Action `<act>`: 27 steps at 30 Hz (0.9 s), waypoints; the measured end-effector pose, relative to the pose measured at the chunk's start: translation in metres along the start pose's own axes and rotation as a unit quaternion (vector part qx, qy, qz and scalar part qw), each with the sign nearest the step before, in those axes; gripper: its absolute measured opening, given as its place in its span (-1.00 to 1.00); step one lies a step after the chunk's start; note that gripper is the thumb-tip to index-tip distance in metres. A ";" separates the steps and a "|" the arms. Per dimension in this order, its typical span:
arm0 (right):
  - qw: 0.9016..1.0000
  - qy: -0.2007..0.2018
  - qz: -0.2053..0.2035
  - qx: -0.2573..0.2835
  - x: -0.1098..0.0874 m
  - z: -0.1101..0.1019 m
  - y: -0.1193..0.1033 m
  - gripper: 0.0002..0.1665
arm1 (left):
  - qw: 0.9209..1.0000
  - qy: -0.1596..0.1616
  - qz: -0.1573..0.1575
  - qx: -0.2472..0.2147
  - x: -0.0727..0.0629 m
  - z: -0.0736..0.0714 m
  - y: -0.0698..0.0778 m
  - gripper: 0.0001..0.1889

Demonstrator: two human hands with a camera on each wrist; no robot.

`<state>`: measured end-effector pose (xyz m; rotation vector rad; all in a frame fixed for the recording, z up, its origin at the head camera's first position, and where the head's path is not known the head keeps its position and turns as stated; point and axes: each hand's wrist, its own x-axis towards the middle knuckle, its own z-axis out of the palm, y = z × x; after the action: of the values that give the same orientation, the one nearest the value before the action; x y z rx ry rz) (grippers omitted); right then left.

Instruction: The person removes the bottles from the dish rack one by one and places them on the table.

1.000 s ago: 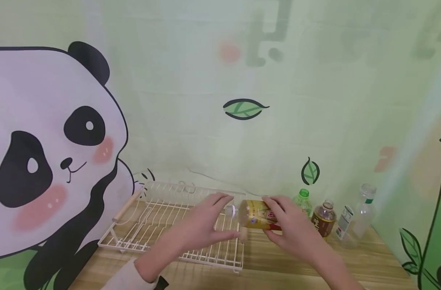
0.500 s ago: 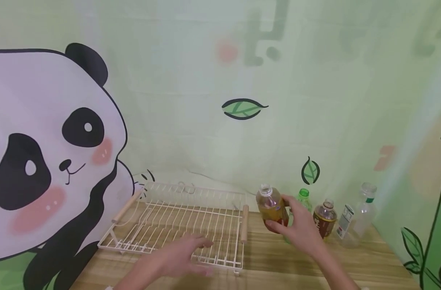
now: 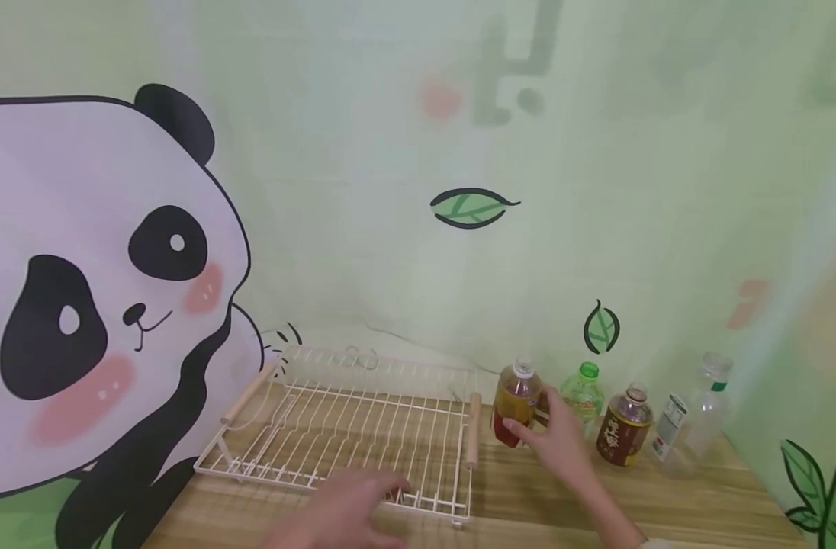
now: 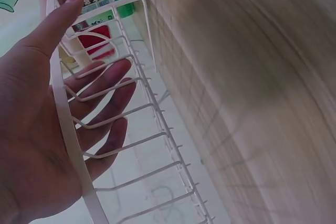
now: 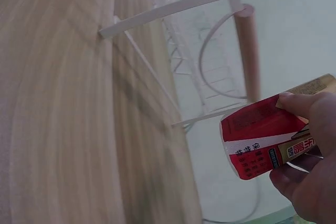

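A plastic drink bottle with a yellow and red label stands nearly upright at the right end of the white wire dish rack. My right hand grips it from the right, thumb in front and fingers behind; the right wrist view shows the red label under the thumb. Low in the head view, my blurred left hand is at the rack's front edge and holds nothing. In the left wrist view its loosely bent fingers show through the rack's wires.
To the right stand a green bottle, a dark-labelled bottle and a clear bottle with a white label. The rack has wooden handles at its ends. A panda-printed cloth hangs behind the wooden table.
The bottle has turned from lying sideways between both hands to nearly upright and come down beside the rack, held by my right hand. My left hand has drawn back, down and left.
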<state>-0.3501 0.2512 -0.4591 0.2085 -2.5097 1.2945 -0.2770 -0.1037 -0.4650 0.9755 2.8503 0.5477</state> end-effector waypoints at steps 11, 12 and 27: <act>0.999 0.009 0.025 -0.021 0.005 0.026 0.027 -0.12 | 0.999 0.025 -0.013 0.021 0.000 0.008 0.000 -0.42; 0.999 0.010 0.028 -0.022 0.005 0.028 0.029 -0.12 | 0.999 0.028 -0.011 0.025 0.000 0.009 0.000 -0.43; 0.998 0.001 0.048 -0.046 0.009 0.038 0.046 -0.09 | 0.998 0.045 -0.030 -0.034 0.000 0.005 0.002 -0.46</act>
<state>-0.3790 0.2470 -0.5123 0.0668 -2.5985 1.2085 -0.2750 -0.1004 -0.4689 0.8733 2.9076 0.6951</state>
